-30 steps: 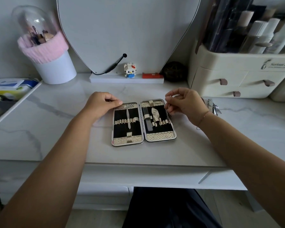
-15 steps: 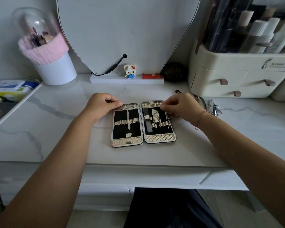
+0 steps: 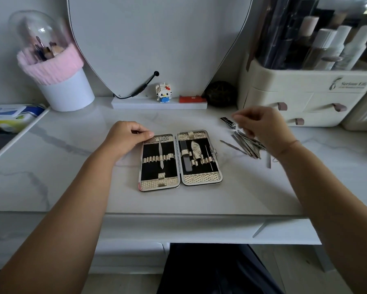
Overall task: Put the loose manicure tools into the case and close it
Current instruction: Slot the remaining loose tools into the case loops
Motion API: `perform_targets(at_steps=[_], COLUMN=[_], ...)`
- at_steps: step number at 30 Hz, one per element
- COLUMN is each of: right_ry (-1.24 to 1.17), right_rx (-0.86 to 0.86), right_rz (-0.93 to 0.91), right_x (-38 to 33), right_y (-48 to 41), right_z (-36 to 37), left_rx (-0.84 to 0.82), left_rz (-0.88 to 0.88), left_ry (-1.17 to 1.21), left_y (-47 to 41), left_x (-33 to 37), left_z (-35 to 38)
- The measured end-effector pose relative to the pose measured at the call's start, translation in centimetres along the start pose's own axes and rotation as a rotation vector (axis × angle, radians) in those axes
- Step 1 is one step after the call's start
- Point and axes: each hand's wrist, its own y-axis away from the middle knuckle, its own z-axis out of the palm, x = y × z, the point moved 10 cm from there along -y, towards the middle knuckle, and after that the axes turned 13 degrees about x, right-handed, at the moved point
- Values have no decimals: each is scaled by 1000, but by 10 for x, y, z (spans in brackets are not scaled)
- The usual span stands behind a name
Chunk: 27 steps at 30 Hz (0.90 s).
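— Grip check, left hand [image 3: 128, 137]: fingers curled under, thumb tip on the far left corner of the case [image 3: 179, 160]. Whether it pinches the rim or only presses down, I cannot tell. Likely purpose: pin the case so it does not slide while tools go in.

— And the other grip?

— Second grip, right hand [image 3: 261, 126]: hovers to the right of the case, over the loose tools [image 3: 249, 145]. Fingers loosely bent, nothing visible in them. It is blurred, so confidence is low. Probably reaching for the next pick.

— Layout, big to small?

— One worktop [image 3: 72, 177], marble pattern. One case, lying open and flat, two halves, lining up so the loops are reachable. The loose tools form one fanned heap just right of the case, thin steel pieces crossing each other. At least five; overlap blocks an exact count. Heaped on that side presumably to keep reaches short.

— Anything apart from the heap?

— One black nail clipper [image 3: 228, 122], beyond the heap, right of the case's far corner.

— Already stowed?

— Left half: one slim tool [image 3: 161, 153] under the loop band. Right half: three, namely a dark file [image 3: 184, 159], a broad piece [image 3: 196, 150] and a thin probe [image 3: 208, 158]. Most loops are vacant; the case is not yet closed.
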Motion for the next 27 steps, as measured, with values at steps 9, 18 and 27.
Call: perform_targets(at_steps=[9,18,27], right_ry=[336,636,694], right_rx=[-21,-42,-31], right_rz=[-20,-14,1], right_x=[27,31,35], right_y=[16,20,10], right_z=[-40,-21,-18], left_rx=[-3,2,4], left_rz=[9,4,-7], left_ry=[14,25,30], left_y=[2,4,1], left_x=[3,7,2], left_z=[3,2,1])
